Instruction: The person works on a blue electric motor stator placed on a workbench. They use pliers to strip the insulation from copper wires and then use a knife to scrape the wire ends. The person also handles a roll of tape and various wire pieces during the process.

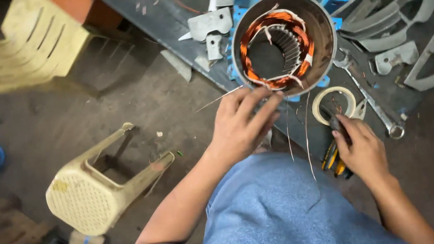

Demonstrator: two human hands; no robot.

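Copper-wound stator [283, 46]: left hand [240, 127] pinches rim; right hand [363, 150] grips pliers [333, 157] at bench edge

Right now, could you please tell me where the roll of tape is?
In the head view, the roll of tape lies on the dark workbench, just below the motor stator, beside the spanner, with the right hand touching its lower edge.
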